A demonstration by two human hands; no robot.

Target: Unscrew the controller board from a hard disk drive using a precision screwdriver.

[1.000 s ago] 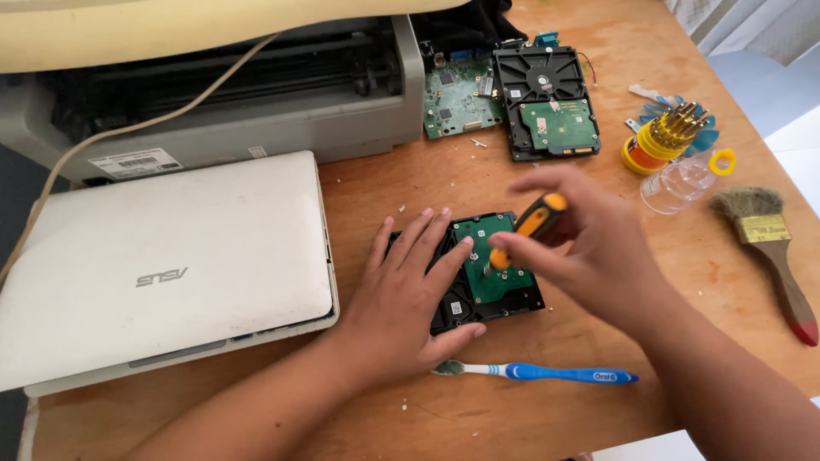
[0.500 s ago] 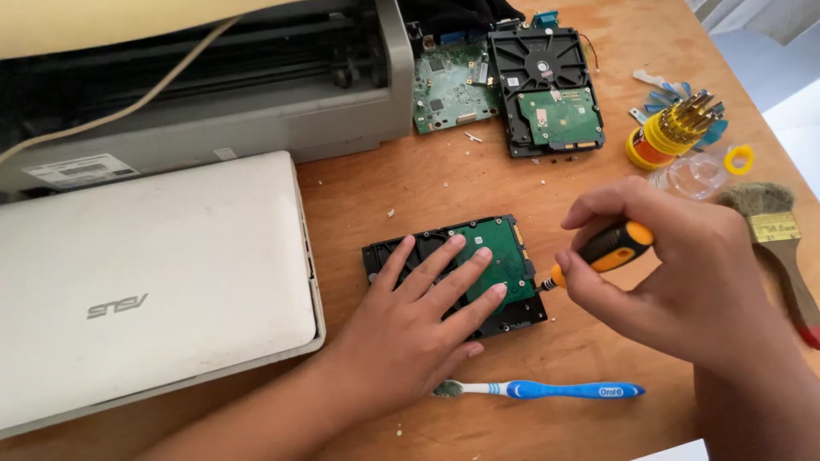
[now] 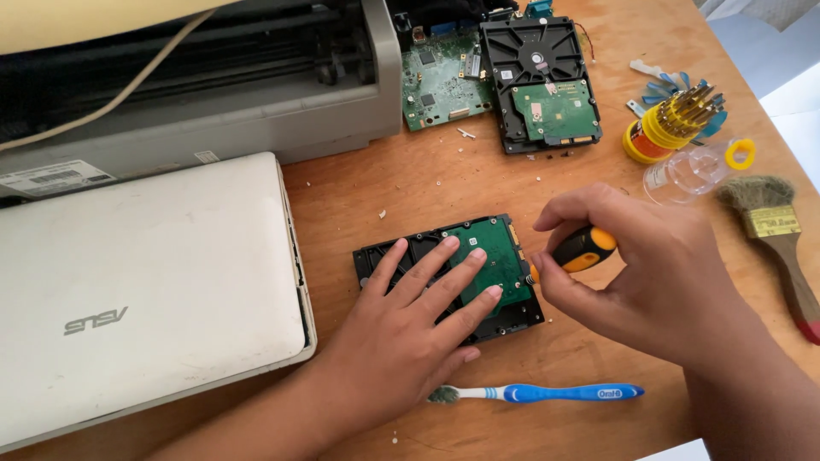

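Observation:
A black hard drive [image 3: 512,318] with a green circuit board [image 3: 495,248] on top lies on the wooden table [image 3: 367,196]. My left hand [image 3: 410,316] rests flat on it, fingers spread over the board. My right hand [image 3: 641,265] grips a small orange and black screwdriver [image 3: 581,249], held nearly level just right of the drive. Its tip sits at the board's right edge.
A closed white laptop [image 3: 145,290] lies at the left, a grey printer [image 3: 213,94] behind it. Farther back sit a second hard drive [image 3: 542,81] and a loose green board [image 3: 444,81]. A bit set [image 3: 675,124], a clear cap [image 3: 696,171], a paintbrush [image 3: 781,243] and a blue toothbrush [image 3: 547,393] lie around.
My right hand has moved off the top of the drive to its right side and lowered the screwdriver to the board's edge. My left hand stayed flat on the drive.

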